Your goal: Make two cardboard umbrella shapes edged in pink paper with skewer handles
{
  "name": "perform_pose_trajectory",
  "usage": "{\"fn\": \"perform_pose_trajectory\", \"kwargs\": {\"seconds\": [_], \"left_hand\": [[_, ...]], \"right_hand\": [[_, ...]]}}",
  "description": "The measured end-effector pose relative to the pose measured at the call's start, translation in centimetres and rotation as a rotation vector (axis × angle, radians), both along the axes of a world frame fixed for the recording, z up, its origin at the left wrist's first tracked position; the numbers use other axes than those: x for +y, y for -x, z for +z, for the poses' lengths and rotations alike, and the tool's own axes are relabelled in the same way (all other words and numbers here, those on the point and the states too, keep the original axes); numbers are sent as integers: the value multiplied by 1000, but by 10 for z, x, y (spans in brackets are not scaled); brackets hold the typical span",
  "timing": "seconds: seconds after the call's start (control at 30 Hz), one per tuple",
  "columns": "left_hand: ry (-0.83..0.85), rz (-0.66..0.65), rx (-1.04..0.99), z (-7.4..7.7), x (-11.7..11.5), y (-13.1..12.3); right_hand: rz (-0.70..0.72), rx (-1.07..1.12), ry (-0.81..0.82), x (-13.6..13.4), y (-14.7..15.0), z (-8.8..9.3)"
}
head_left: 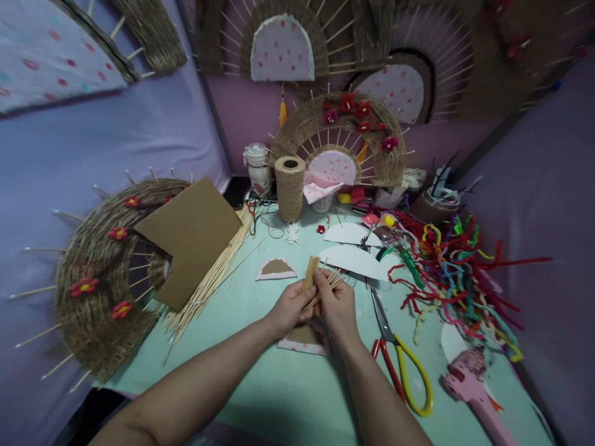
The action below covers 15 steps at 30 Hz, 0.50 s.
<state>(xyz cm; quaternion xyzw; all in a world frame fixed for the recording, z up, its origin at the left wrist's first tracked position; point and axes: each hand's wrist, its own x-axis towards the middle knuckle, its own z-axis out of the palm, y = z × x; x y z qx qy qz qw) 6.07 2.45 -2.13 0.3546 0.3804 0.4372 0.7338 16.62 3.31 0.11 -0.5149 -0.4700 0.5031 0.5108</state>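
Both hands meet over the middle of the table. My left hand (289, 308) is closed around a bundle of short thin wooden sticks (311, 270) that stands up from its grip. Fingers of my right hand (338, 305) are closed on more of these sticks, which fan out to the upper right. Beneath the hands lies a cardboard half-round piece edged with pink spotted cloth (302, 341), partly covered by them. A smaller half-round piece with the same edging (276, 269) rests just beyond my left hand. White paper half-circles (357, 261) lie beyond my right hand.
Red- and yellow-handled scissors (390, 347) and a pink glue gun (476, 390) lie at right, below tangled coloured pipe cleaners (458, 272). At left are long sticks (209, 279), brown cardboard (195, 241) and a woven fan (100, 272). A twine spool (290, 192) stands behind.
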Motion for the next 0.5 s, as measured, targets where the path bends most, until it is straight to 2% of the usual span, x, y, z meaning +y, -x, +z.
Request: {"fn": "perform_pose_trajectory", "kwargs": {"seconds": [0.5], "left_hand": [[33, 43, -71, 1, -2, -4]], "right_hand": [[-115, -117, -35, -2, 2, -2]]}}
